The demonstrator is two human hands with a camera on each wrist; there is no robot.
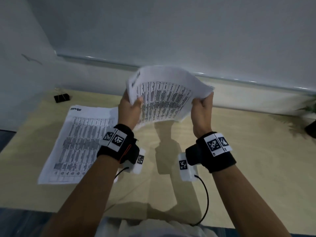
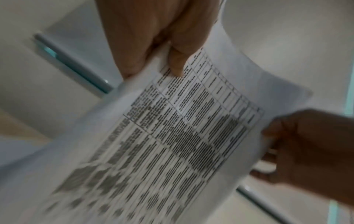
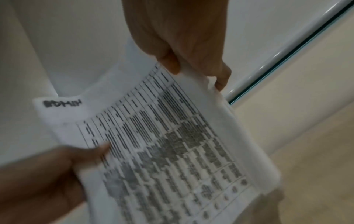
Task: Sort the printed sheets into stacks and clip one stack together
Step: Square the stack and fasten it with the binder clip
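Biggest thing here is the tabletop (image 1: 239, 159), light wood, running out under and past both hands, with its far edge butting against a pale wall rail beyond them. Lots of bare wood to the right of the right hand and in between the forearms.

Next up, the held stack of sheets (image 1: 164, 98), up in the air between the hands and bowed upward in the middle. The left hand (image 1: 130, 112) grips its left edge, thumb on top of the print. The right hand (image 1: 202, 113) pinches the right edge, fingers curled behind.

The head view is the only one showing the flat stack (image 1: 75, 144) lying on the tabletop just left of the left forearm, printed side up, its near corner close to the front edge. Same for the black binder clip (image 1: 61, 98), sitting apart from that stack, farther out and left of the left hand, near the wall.

The wrist views give what the head one can't: the right wrist view shows several page edges fanned at the pinch, the left wrist view shows the thumb pressed right on the table rows. Both are blurry, so the text is unreadable.
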